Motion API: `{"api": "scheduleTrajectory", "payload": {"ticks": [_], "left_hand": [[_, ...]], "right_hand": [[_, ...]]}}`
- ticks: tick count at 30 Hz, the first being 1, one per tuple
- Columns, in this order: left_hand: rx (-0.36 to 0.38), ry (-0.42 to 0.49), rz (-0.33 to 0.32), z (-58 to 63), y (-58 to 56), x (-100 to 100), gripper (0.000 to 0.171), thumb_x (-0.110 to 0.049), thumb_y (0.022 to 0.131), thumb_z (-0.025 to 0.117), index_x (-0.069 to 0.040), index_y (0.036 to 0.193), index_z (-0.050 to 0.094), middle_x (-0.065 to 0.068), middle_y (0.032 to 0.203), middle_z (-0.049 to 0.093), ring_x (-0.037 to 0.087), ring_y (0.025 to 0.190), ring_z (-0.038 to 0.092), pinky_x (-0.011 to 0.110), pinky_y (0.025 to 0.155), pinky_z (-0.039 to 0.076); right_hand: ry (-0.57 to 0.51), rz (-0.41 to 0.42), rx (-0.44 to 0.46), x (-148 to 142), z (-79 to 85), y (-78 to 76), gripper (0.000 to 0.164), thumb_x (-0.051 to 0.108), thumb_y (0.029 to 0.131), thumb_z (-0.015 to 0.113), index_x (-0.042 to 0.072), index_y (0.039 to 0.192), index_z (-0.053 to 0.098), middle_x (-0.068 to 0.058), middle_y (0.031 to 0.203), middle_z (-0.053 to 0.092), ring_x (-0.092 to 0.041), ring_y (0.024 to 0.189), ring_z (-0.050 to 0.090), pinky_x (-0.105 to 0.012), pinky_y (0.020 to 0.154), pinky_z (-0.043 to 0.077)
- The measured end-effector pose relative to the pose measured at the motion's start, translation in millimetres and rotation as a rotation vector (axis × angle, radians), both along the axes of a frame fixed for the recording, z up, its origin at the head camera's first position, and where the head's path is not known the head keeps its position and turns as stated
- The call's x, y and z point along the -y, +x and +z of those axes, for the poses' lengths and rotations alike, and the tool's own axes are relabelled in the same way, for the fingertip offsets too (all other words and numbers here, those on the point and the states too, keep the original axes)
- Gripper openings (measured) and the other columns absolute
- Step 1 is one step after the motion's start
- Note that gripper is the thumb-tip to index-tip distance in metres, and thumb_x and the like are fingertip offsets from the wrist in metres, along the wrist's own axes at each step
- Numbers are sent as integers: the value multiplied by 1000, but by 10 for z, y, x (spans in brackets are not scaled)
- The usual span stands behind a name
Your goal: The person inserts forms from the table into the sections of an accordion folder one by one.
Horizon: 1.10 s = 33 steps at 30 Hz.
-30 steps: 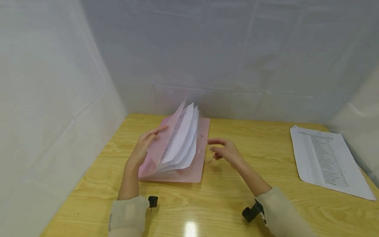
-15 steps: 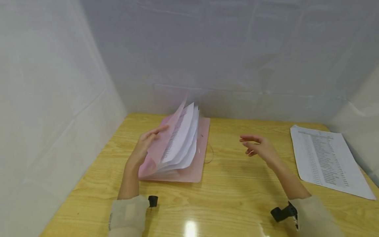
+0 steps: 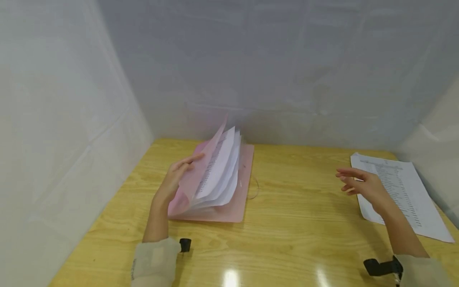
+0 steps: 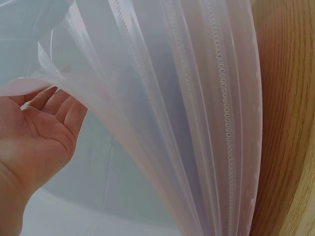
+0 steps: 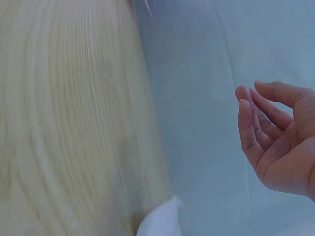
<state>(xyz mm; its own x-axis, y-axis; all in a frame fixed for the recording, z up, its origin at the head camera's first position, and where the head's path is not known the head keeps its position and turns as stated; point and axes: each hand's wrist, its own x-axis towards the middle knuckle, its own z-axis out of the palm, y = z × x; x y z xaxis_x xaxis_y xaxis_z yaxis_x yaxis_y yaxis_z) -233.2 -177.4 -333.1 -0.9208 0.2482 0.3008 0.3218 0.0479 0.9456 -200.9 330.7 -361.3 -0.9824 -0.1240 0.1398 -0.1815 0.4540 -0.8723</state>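
My left hand (image 3: 175, 175) holds up the front cover of a pink folder (image 3: 247, 159), which stands partly open on the table. Inside the folder, several clear sleeves with white printed sheets (image 3: 218, 171) fan out. In the left wrist view, the fingers of the left hand (image 4: 44, 128) meet the raised cover's edge; the sleeves (image 4: 197, 123) spread beside it. My right hand (image 3: 365, 185) hovers by the left edge of a loose printed sheet (image 3: 405, 199). The right wrist view shows that hand (image 5: 278, 132) with loosely bent fingers and nothing between them.
A thin elastic loop (image 3: 257, 187) sticks out from the folder's right side. The wooden table (image 3: 297, 223) runs back to a pale sheet wall (image 3: 287, 71), with another wall (image 3: 71, 119) at the left. A sheet corner (image 5: 162, 219) shows low in the right wrist view.
My right hand has left the folder's elastic loop and moved right to the loose printed sheet. The left hand and the folder have stayed nearly still.
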Motion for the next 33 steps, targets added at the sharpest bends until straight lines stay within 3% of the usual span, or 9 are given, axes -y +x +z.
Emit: {"api": "scheduleTrajectory", "payload": {"ticks": [8,14,16,19,22,25,26,30,33], "left_hand": [[-5,-3,7,2,-8,-5,37,-3,94,36,8,126,51,15,132,48,17,128,31,39,103,16],[-12,-4,4,3,-11,-1,37,-3,94,35,8,126,51,15,132,48,18,128,31,38,103,16],[-14,-1,0,5,-8,-1,37,-3,93,35,8,126,50,15,132,48,19,129,30,39,103,15],[-14,0,-4,1,-5,-2,37,-2,93,36,8,126,51,15,132,48,19,129,30,39,103,15],[-14,-2,-1,-3,-6,-4,37,-2,93,36,8,125,51,15,132,48,18,128,31,39,103,15],[-14,-2,3,-3,-7,-2,37,-3,93,36,8,125,51,15,132,48,17,128,32,39,103,16],[-16,-2,4,-3,-8,-1,37,-3,93,36,8,125,51,15,132,48,17,127,32,39,103,16],[-12,0,12,-6,-6,2,37,-2,93,36,8,125,51,15,132,48,17,127,32,39,103,16],[-9,-2,15,-11,-5,-2,38,-2,92,37,7,125,52,15,132,48,18,127,32,39,103,16]], "right_hand": [[-69,-83,4,-577,-80,185,27,19,94,52,23,120,58,24,99,60,-6,76,62,-24,62,50],[-123,-238,13,-947,-200,315,22,20,93,54,36,107,58,30,94,55,1,71,60,-19,58,48],[-101,-299,13,-1063,-263,346,20,21,93,54,34,107,59,32,91,53,4,70,58,-17,57,47],[-44,-398,16,-1355,-476,326,24,24,93,53,28,117,58,34,89,49,9,69,54,-15,55,45],[-1,-488,26,-1868,-908,189,37,29,94,51,21,130,51,31,90,45,10,75,48,-12,56,43],[16,-576,47,-2255,-1255,92,35,34,94,48,32,129,48,23,104,49,-1,91,50,-18,74,44],[46,-615,61,-2296,-1302,96,40,36,94,47,29,133,45,17,112,49,-8,98,49,-22,82,42],[157,-746,126,-2225,-1272,225,51,44,94,41,22,141,37,-7,143,35,-33,123,31,-47,100,25],[233,-805,165,-2177,-1233,313,56,42,96,37,11,142,34,-17,144,30,-37,124,30,-48,99,25]]}}
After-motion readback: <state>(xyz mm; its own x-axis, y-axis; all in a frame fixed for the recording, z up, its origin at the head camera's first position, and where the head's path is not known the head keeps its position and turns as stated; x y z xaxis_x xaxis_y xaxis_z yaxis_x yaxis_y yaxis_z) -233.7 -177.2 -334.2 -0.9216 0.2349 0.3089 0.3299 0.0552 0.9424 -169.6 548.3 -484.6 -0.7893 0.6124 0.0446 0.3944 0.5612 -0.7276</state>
